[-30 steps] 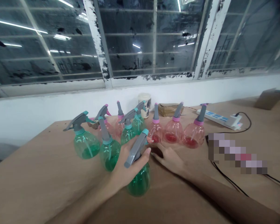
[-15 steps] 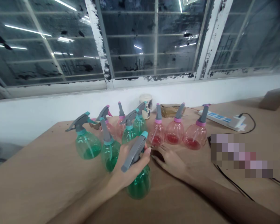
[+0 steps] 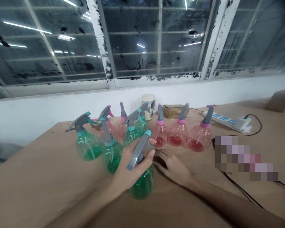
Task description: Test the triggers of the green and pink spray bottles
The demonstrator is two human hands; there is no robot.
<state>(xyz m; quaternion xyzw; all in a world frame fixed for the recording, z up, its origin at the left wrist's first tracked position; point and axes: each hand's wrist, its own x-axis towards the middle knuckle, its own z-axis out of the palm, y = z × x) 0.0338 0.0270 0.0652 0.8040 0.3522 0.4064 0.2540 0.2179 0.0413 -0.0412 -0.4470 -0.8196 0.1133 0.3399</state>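
Observation:
My left hand (image 3: 130, 169) is wrapped round the neck of a green spray bottle (image 3: 142, 183) with a grey trigger head, which stands on the wooden table (image 3: 49, 186) nearest to me. My right hand (image 3: 174, 164) lies flat on the table just right of that bottle, fingers stretched toward the pink bottles. Behind stand three more green spray bottles (image 3: 87, 145) and several pink spray bottles (image 3: 178, 133) in a loose group.
A paper cup (image 3: 149, 103) and a brown wrapped packet (image 3: 172, 110) sit at the back by the white wall. A white power strip (image 3: 228, 120) with a black cable (image 3: 237, 186) lies on the right. A window runs above.
The bottle in my left hand has shifted slightly, tipping a little and coming back. My right hand has stayed flat in much the same place.

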